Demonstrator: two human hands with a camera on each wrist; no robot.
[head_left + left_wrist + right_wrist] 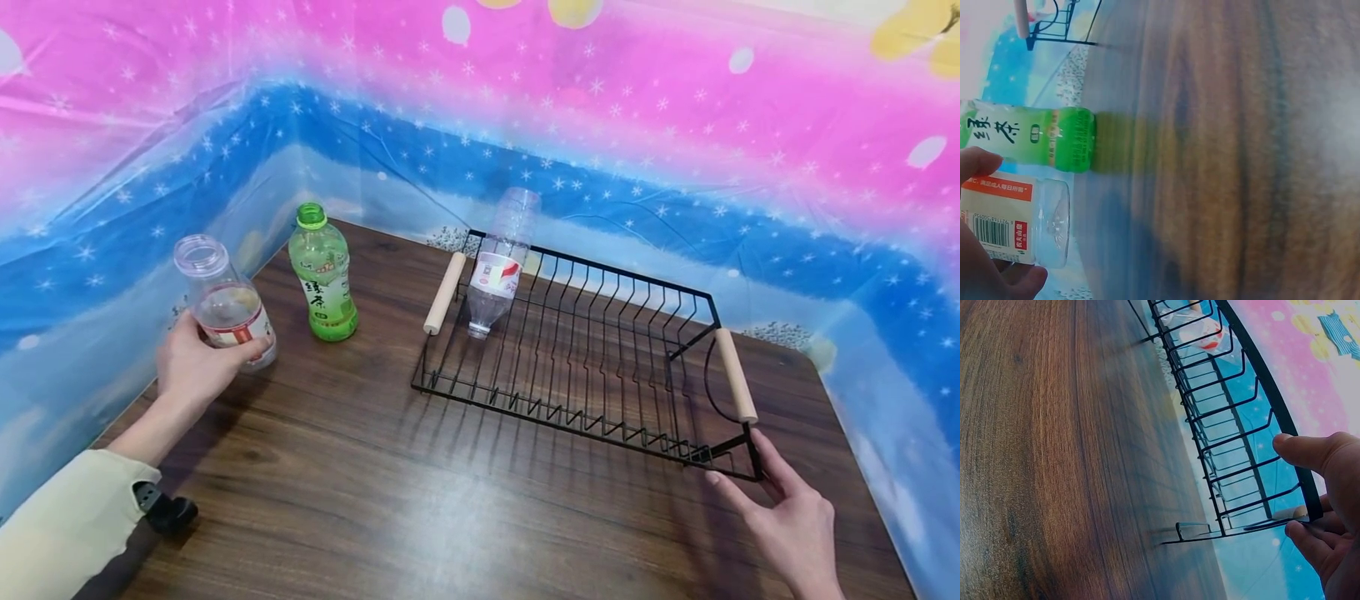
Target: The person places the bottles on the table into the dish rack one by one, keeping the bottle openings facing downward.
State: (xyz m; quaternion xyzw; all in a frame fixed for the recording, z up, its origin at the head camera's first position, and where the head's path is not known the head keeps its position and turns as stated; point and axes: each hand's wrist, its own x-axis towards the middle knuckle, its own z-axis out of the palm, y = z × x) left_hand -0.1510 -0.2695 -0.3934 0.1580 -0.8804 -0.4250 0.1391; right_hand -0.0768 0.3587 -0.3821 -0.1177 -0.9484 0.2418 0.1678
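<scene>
My left hand (pixel 197 358) grips a clear, wide-mouthed plastic bottle (pixel 225 304) around its lower half. Its label, pale with an orange-red band and a barcode, faces the left wrist view, where my thumb (pixel 979 164) lies along it. Just right of it stands an upright green tea bottle (pixel 324 279) with no cap showing. My right hand (pixel 795 521) pinches the near right corner of a black wire dish rack (pixel 570 427), thumb on the front bar. In the rack's left end a clear bottle (pixel 497 275) leans upside down, neck toward me.
The rack has wooden handles at the left (pixel 446 293) and right (pixel 737 375) ends. Everything is on a dark wood table (pixel 360 500). A pink and blue patterned cloth (pixel 420 100) hangs behind and along both sides. A black device is strapped at the left sleeve (pixel 75 517).
</scene>
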